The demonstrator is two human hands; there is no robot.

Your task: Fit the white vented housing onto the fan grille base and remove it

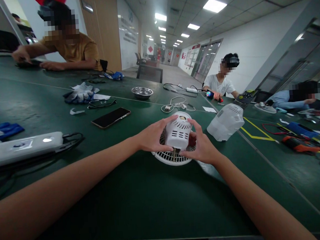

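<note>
A white vented plastic housing (178, 134), which looks like a fan's motor cover, is between my two hands over a round white fan grille (176, 159) on the green table. My left hand (159, 134) grips its left side, thumb low and fingers near the top. On the other side my right hand (202, 142) curls round it, with index finger at the upper edge and thumb at the lower edge. Beneath the housing a short brownish shaft-like part shows. Whether the housing touches the grille is hidden. To the right stands a larger white plastic piece (226, 122) with vent slots.
Beyond my hands lie a white cable (177, 105), a metal bowl (142, 92) and a phone (111, 118). Gloves (80, 93) and a white power strip (25, 147) are at left. An orange-black tool (301, 145) lies at right. Several people sit around the table.
</note>
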